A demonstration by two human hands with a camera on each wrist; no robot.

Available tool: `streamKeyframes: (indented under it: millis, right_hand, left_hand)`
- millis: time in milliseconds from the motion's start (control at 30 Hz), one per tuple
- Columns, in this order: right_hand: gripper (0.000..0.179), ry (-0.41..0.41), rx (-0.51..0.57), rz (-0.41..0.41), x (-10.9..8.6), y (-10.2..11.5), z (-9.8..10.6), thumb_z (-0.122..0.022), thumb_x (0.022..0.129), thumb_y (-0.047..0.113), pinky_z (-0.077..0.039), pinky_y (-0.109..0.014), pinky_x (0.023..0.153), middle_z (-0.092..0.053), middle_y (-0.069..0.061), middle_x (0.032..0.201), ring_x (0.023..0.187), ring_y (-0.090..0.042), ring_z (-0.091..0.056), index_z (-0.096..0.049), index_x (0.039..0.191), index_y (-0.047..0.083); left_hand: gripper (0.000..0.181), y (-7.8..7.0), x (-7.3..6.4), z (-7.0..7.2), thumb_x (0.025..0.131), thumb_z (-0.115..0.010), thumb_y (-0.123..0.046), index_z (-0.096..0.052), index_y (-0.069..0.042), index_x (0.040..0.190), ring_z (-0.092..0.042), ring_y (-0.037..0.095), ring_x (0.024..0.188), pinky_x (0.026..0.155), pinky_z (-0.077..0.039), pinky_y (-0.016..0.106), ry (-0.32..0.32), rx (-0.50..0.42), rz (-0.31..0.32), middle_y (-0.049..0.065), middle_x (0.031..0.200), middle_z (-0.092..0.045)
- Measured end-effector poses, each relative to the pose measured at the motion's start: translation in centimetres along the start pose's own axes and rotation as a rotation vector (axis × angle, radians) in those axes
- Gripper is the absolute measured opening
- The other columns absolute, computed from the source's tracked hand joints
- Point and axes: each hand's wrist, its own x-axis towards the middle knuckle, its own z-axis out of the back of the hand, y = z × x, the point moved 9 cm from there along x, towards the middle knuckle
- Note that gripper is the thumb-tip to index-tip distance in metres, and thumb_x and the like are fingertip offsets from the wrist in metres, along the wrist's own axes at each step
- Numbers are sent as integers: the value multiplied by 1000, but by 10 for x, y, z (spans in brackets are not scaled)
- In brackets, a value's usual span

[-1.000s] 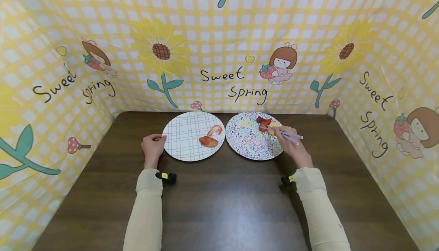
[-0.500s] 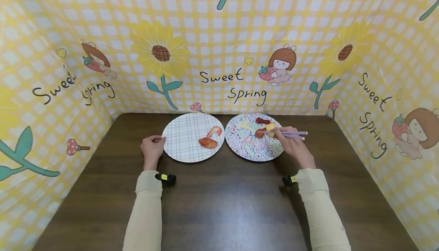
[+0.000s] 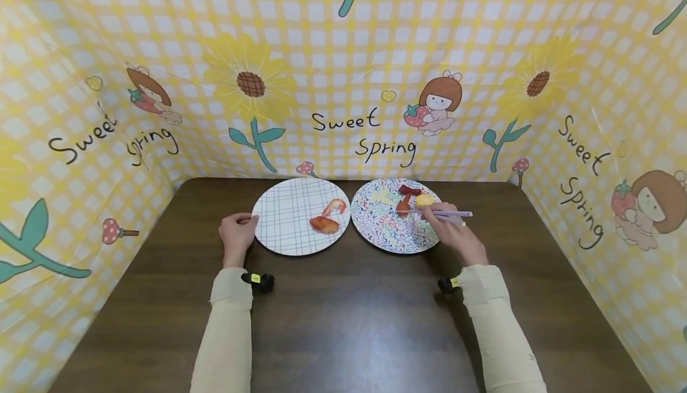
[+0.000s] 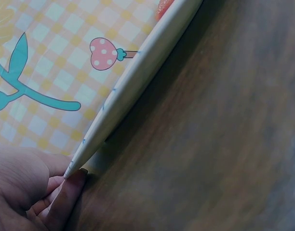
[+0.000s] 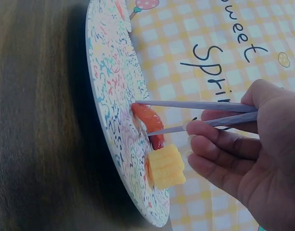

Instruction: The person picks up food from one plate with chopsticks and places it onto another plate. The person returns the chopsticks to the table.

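My right hand point(image 3: 455, 232) holds a pair of lavender chopsticks point(image 5: 200, 105) over the multicoloured speckled plate point(image 3: 376, 235). Their tips stand apart at a glossy reddish-brown food piece point(image 5: 148, 118); whether they grip it I cannot tell. Beside it lie a yellow piece of corn point(image 5: 167, 166) and a dark red food piece point(image 3: 409, 190). At the left, my left hand point(image 3: 238, 235) pinches the rim of the white plaid plate point(image 3: 279, 220), thumb and fingers on either side of its edge. On that plate lie a shrimp point(image 3: 338, 204) and a browned chicken wing point(image 3: 324, 225).
Both plates sit side by side at the back of the dark wooden table point(image 3: 343, 309), rims nearly touching. A yellow checked cloth point(image 3: 343, 71) hangs behind and along both sides. Black camera mounts point(image 3: 263, 284) are strapped to both wrists.
The reddish-brown piece has shifted left and towards me, away from the dark red piece, and has turned. The chopstick tips went with it. My left hand stays on the plaid plate's rim.
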Motion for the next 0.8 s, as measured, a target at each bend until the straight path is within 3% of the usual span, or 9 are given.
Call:
streamKeyframes:
  millis: [33, 133, 233, 400, 800]
  right_hand:
    - [31, -37, 151, -35, 2, -2, 2, -49, 107, 20, -43, -32, 71, -65, -13, 82, 75, -21, -50, -69, 91, 3]
    - [36, -65, 220, 12, 6, 5, 4, -53, 107, 20, -43, -30, 62, -61, -10, 72, 67, -19, -48, -67, 78, 4]
    - [40, -76, 219, 74, 7, 15, 6, -55, 106, 17, -38, -28, 57, -50, -3, 64, 61, -17, -43, -61, 68, 7]
    - [41, -91, 159, 103, 8, 20, 6, -55, 105, 14, -36, -27, 57, -45, 3, 61, 58, -15, -40, -59, 65, 8]
    - [39, -92, 105, 90, 9, 29, 11, -55, 103, 9, -34, -27, 55, -43, 1, 62, 56, -14, -38, -55, 64, 7]
  left_hand:
    - [34, 1, 0, 0, 98, -67, -26, -73, 2, 117, -64, 33, 103, 86, -50, 42, 2, -1, 2, 23, 112, -71]
    - [34, 1, 0, -1, 98, -67, -26, -73, 2, 117, -64, 34, 104, 88, -50, 43, 4, -2, -1, 23, 113, -71]
    - [34, 0, 0, -1, 98, -67, -25, -74, 2, 115, -64, 34, 103, 88, -50, 44, -3, -2, -11, 23, 111, -71]
    - [34, -1, 0, -2, 98, -67, -26, -73, 2, 116, -64, 33, 102, 85, -50, 41, -2, 2, -9, 22, 111, -71]
    - [34, 1, 2, -1, 97, -68, -27, -74, 1, 115, -64, 31, 101, 83, -50, 39, -6, 2, -7, 21, 110, -71]
